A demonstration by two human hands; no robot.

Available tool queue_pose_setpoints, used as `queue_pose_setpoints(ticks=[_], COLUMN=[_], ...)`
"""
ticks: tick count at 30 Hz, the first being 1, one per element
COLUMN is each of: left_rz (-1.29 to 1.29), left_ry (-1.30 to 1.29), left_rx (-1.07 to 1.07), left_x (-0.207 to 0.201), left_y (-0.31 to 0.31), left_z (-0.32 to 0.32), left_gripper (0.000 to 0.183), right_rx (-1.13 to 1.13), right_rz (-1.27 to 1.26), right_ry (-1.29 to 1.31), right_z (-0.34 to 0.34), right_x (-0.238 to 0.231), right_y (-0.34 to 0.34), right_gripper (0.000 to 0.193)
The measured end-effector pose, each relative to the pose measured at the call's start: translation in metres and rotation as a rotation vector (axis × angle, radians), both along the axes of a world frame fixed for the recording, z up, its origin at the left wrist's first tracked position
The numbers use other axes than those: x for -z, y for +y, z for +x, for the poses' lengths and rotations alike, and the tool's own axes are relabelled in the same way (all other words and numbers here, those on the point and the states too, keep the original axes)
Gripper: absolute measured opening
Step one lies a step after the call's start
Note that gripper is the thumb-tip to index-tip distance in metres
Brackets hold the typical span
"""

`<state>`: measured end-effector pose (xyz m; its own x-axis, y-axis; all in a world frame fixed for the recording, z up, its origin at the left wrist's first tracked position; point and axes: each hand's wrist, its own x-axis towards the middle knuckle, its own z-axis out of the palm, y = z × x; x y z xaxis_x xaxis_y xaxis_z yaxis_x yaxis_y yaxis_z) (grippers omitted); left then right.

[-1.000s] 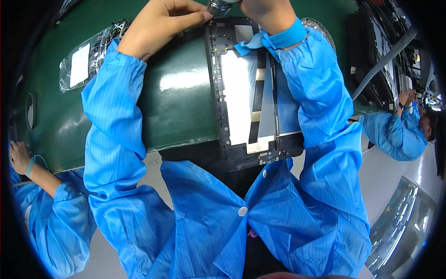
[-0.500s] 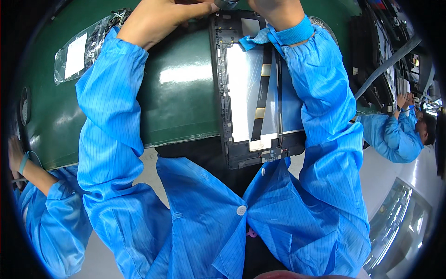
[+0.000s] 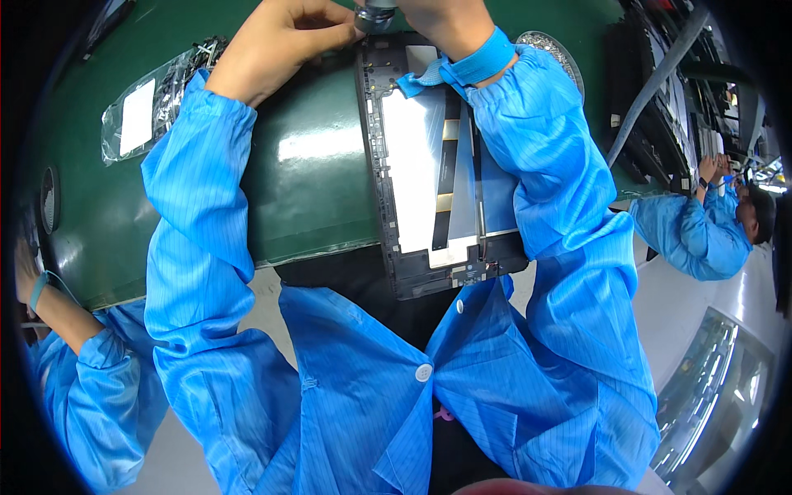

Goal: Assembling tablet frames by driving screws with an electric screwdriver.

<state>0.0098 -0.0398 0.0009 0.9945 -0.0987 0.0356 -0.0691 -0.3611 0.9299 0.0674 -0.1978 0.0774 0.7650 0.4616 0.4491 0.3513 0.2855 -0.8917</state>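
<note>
A tablet-like device frame (image 3: 373, 165) with a black rim, a silver panel and a dark ribbon strip lies over the table's near edge, its near end jutting past it. My left hand (image 3: 285, 41) is at the frame's far left corner, thumb and finger pinched together; what they hold, if anything, is hidden. Beside those fingertips a dark, metallic cylindrical tool (image 3: 377, 16) stands over the corner. My right hand (image 3: 450, 25) closes on this tool above the frame's far end, its fingers partly cut off by the upper edge. A blue wrist strap (image 3: 487, 58) circles my right wrist.
A clear bag (image 3: 139, 120) with a white label and dark small parts lies at the left of the green table (image 3: 322, 198). A round dish of small metal parts (image 3: 551, 51) is behind my right sleeve. Co-workers' arms show at left (image 3: 70, 318) and right (image 3: 697, 227).
The frame has shifted a little left and turned slightly. My right hand and the cylindrical tool have moved left and nearer, while my left hand stays almost in place, pinched.
</note>
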Motion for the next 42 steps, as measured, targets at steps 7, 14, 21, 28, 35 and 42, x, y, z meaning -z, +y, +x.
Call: queue_pose_setpoints(ticks=[7, 14, 21, 28, 35, 42], left_rz=[0.009, 0.001, -0.02, -0.142, -0.126, -0.071], left_ry=[0.003, 0.013, 0.078, 0.099, 0.101, 0.035], left_rx=[0.003, 0.039, 0.039, -0.022, -0.028, 0.012], left_x=[-0.017, -0.016, -0.031, -0.02, -0.021, -0.022], left_y=[-0.012, -0.007, -0.012, -0.019, -0.018, -0.01], left_z=[-0.009, -0.006, -0.004, -0.009, -0.008, -0.003], left_gripper=[0.027, 0.028, 0.024, 0.015, 0.015, 0.024], right_rx=[-0.064, -0.047, 0.036, -0.129, -0.027, 0.045], right_rz=[0.109, 0.243, 0.048, 0.287, 0.263, 0.115], right_ry=[0.125, 0.087, 0.16, 0.137, 0.137, 0.096], right_z=[-0.005, 0.0, -0.006, -0.009, -0.007, -0.011], right_x=[-0.004, 0.005, -0.009, 0.009, 0.005, -0.003], right_y=[-0.001, -0.002, -0.007, -0.011, -0.007, -0.004], right_gripper=[0.016, 0.016, 0.025, 0.082, 0.092, 0.02])
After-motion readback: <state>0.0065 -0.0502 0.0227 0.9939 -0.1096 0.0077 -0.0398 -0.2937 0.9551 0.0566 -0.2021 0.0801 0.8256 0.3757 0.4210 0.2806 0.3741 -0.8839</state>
